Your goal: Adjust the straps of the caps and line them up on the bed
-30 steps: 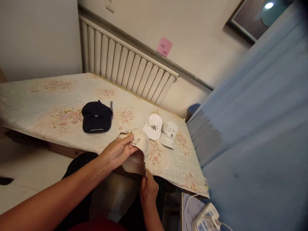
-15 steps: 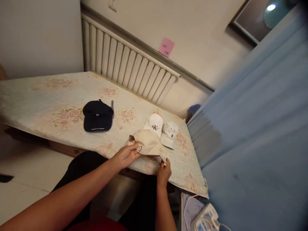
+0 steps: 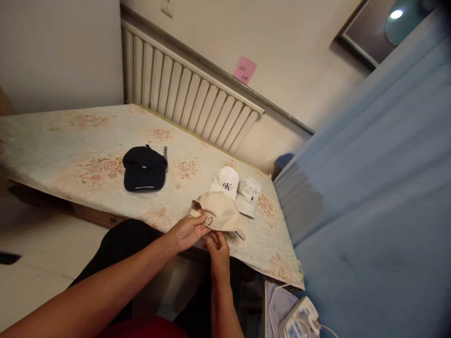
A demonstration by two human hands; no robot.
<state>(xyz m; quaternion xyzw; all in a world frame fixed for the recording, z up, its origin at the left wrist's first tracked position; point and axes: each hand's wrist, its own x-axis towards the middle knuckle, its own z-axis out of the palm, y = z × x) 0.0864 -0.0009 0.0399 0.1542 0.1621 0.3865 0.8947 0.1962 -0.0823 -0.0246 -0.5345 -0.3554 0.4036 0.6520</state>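
My left hand (image 3: 189,232) pinches a beige baseball cap (image 3: 221,210) by its back strap, beside a small metal buckle (image 3: 209,221). The cap is held above the near edge of the bed. Just below it, my right hand (image 3: 220,256) has its fingers curled at the cap's near edge, close to my left fingertips; whatever they pinch is hidden. Behind the beige cap lie a white cap (image 3: 225,180) with black "CK" lettering and another white cap (image 3: 248,195) with a small dark emblem. Farther left rests a dark navy cap (image 3: 145,169), brim toward me.
The bed has a pale floral cover (image 3: 190,197). A white radiator (image 3: 190,89) runs along the wall behind it. A blue curtain (image 3: 369,188) hangs at the right. Near the front right corner, a white power strip (image 3: 299,319) sits with cables.
My right hand has let go of the beige cap's right end and moved left, toward my left hand. The cap has shifted slightly right, still in my left hand.
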